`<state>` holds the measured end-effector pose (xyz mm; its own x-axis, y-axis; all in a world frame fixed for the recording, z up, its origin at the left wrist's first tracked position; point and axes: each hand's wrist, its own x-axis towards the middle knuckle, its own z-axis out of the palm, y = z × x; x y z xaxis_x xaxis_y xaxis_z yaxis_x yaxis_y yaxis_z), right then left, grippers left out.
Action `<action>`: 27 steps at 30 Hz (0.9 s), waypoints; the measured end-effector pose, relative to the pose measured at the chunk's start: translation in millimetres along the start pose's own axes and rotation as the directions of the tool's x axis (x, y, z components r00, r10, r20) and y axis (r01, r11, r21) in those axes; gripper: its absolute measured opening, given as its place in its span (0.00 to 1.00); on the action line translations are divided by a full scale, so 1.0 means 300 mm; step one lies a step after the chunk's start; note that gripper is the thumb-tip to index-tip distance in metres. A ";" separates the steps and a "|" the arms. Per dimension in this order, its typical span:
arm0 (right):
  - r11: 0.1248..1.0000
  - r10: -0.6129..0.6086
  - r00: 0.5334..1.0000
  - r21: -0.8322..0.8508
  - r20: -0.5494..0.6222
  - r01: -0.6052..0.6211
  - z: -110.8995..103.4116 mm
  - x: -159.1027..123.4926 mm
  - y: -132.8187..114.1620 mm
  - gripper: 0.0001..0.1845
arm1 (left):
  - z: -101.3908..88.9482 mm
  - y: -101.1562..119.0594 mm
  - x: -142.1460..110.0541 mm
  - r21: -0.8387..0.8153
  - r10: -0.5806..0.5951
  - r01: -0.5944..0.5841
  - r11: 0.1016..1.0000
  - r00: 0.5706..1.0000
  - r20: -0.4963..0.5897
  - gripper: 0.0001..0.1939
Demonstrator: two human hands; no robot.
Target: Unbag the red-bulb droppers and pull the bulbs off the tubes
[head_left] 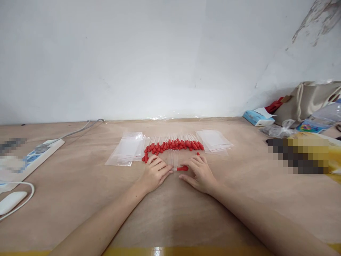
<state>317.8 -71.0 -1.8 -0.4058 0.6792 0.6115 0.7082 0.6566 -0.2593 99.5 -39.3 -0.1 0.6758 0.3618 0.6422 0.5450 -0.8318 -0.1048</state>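
Between my hands, close to the table, lies a dropper with a red rubber bulb [182, 168] and a clear tube. My left hand [156, 173] is closed, its fingertips at the clear end of that dropper. My right hand [198, 173] has thumb and forefinger apart on either side of the red bulb; whether they touch it is hard to tell. Several clear tubes [174, 156] lie side by side just beyond, between the hands. Farther back, a wide row of red-bulbed droppers [174, 144] lies with tubes pointing to the wall. One small red piece [198, 154] shows above my right knuckles.
Clear plastic bags lie in a left stack [125, 149] and a right stack [214, 141], flanking the row. A power strip [44, 156] with cables stands at left, near a white device [12, 202]. A tissue box [258, 117] and cloth bag [306, 101] are at right.
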 end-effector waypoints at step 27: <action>0.992 -0.120 0.991 -0.057 -0.066 0.116 -0.004 -0.025 0.006 0.08 | -0.024 0.016 0.001 0.001 0.076 -0.076 0.997 0.997 0.028 0.04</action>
<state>323.0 -75.3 -5.9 -0.4487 0.5723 0.6864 0.6878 0.7115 -0.1437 98.9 -46.2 5.0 0.7291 0.3093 0.6105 0.4925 -0.8565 -0.1542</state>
